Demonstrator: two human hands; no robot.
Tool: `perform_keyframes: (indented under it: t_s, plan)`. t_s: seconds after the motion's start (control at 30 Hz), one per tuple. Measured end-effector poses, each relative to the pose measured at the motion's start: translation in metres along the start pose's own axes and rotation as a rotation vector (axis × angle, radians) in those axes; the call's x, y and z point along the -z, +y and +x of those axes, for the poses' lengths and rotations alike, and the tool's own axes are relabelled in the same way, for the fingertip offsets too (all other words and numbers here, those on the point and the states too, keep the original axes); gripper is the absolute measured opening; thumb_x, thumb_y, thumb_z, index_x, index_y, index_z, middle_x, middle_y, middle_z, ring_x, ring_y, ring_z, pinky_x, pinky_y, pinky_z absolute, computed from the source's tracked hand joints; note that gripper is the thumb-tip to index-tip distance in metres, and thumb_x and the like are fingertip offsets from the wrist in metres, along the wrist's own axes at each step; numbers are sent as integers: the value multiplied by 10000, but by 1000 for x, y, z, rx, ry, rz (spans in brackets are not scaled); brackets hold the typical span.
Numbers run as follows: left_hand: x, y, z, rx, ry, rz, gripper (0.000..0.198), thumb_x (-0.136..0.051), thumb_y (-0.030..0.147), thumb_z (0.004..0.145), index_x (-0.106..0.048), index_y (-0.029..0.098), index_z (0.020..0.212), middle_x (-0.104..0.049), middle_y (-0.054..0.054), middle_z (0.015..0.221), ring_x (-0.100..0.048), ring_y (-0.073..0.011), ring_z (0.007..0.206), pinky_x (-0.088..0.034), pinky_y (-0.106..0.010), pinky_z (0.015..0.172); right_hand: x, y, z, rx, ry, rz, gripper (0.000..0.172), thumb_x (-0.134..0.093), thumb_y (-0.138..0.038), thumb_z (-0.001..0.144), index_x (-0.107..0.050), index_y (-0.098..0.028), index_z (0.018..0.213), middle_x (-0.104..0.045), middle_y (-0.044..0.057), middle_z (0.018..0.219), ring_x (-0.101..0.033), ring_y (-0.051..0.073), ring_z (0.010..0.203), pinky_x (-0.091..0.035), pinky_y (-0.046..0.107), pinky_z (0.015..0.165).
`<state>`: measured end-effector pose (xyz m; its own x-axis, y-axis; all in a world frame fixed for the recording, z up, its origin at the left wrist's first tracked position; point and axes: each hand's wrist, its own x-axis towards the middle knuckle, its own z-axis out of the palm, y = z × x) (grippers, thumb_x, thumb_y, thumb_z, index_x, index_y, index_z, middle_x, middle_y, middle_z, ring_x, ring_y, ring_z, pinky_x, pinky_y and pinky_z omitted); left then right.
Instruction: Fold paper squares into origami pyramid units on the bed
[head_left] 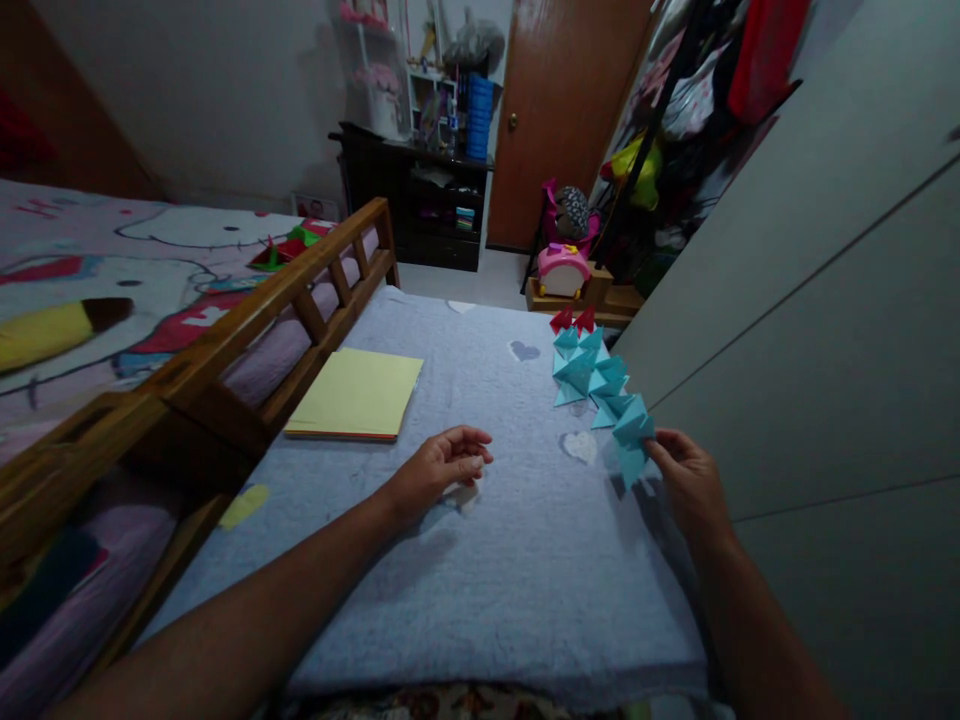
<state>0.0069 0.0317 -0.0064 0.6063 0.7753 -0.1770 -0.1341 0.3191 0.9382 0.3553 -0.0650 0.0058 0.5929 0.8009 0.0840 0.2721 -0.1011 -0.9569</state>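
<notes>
At the right side of the cloth-covered surface, my right hand [684, 478] pinches a teal folded paper piece [634, 440] between thumb and fingers. Just beyond it stand several more teal folded paper pieces [577, 368], grouped along the right edge. Behind these sit two red folded paper pieces [583, 320]. My left hand [454, 460] hovers or rests near the middle, fingers loosely curled and apart, with nothing seen in it. To its left lies a stack of square paper [356, 393] with a pale yellow sheet on top.
A light blue cloth with heart shapes [495, 580] covers the surface. A wooden bed rail [330, 275] borders the left, with a bed beyond it. Pale cabinet doors [847, 330] stand close on the right. A pink toy case [562, 270] sits past the far edge.
</notes>
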Motion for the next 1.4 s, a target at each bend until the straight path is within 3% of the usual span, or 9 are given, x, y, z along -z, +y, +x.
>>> perform_keyframes:
  t_s: [0.17, 0.3, 0.5, 0.9, 1.23, 1.4]
  plan:
    - [1, 1, -2, 12, -8, 27, 410, -810, 344, 721, -663, 173, 1063, -698, -58, 956, -582, -115, 679, -456, -238, 606, -1, 20, 8, 29, 253, -79, 395, -708, -520, 712, -654, -181, 907, -714, 72, 840, -632, 191, 710, -486, 307, 635]
    - [3, 0, -1, 8, -32, 65, 404, -806, 358, 715, -665, 171, 1044, -694, -50, 937, -573, -116, 682, -450, -233, 598, -6, 32, 15, 32, 221, -227, 382, -652, -506, 712, -681, -164, 879, -711, 80, 825, -632, 226, 754, -482, 343, 693]
    - [4, 0, 0, 0, -52, 87, 382, -802, 361, 717, -668, 168, 1018, -695, -50, 929, -568, -119, 691, -466, -251, 631, -3, 41, 24, 101, 219, -484, 298, -625, -455, 669, -717, -189, 767, -692, 110, 916, -599, 300, 968, -419, 445, 937]
    - [6, -1, -1, 17, -75, 93, 363, -784, 363, 731, -666, 173, 1016, -685, -42, 935, -563, -110, 680, -444, -237, 604, 10, 45, 28, 93, 131, -585, 402, -497, -453, 727, -738, -151, 839, -749, 119, 815, -678, 262, 742, -480, 347, 694]
    - [7, -2, -1, 13, -84, 103, 340, -766, 357, 750, -670, 186, 1028, -689, -42, 952, -566, -111, 683, -443, -232, 594, 5, 50, 31, 187, 151, -729, 423, -475, -432, 747, -763, -136, 838, -732, 178, 889, -636, 313, 876, -450, 426, 829]
    - [6, -2, -2, 18, -86, 109, 345, -766, 367, 749, -670, 187, 1027, -689, -46, 950, -569, -115, 680, -439, -233, 580, 5, 53, 33, 193, 179, -744, 418, -478, -430, 755, -756, -143, 879, -709, 154, 868, -616, 285, 826, -461, 415, 800]
